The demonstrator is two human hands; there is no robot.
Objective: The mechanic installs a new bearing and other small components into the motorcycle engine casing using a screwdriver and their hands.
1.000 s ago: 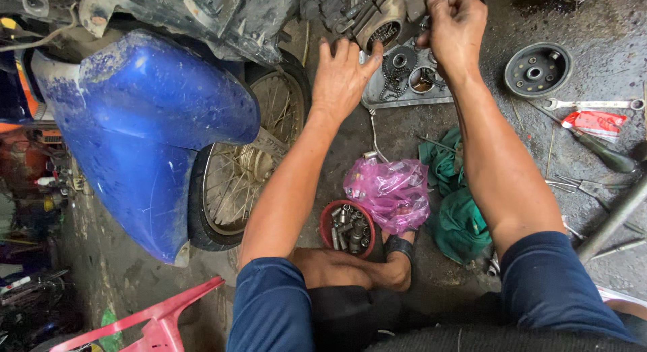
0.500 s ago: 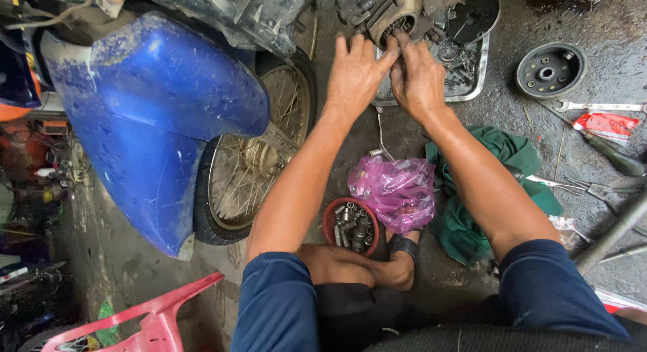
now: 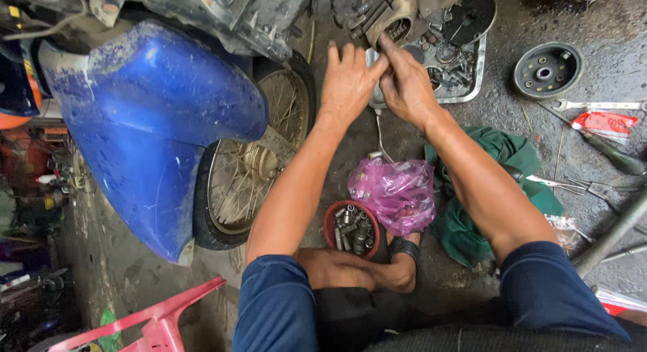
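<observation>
Far left, a scratched blue fender (image 3: 155, 129) hung over a spoked wheel (image 3: 253, 156), its long axis running from upper left down toward lower centre. A red plastic stool (image 3: 158, 318) showed at the bottom left edge.

Centre: left hand (image 3: 347, 82) reached forward, arm stretched up the frame from the blue sleeve, fingers spread wide and flat, thumb side touching the right hand. It gripped nothing that showed. Right hand (image 3: 404, 85) sat just beside it, fingers narrow and bunched, forefinger pointing up into the round opening of the engine casing (image 3: 397, 18). Whether it pinched a small part, cannot tell. The casing sat at top centre, its opening facing the camera, long axis tilted from lower left to upper right, hanging over a metal tray (image 3: 472, 82) of greasy parts.

Below the hands: a red bowl of sockets (image 3: 350, 230) between the knees, a pink plastic bag (image 3: 394, 193) touching it on the right, a green rag (image 3: 499, 183) beyond that.

Right: a round flywheel (image 3: 547, 70) lay flat on the concrete, pliers (image 3: 586, 185) and a screwdriver (image 3: 610, 153) near it.
</observation>
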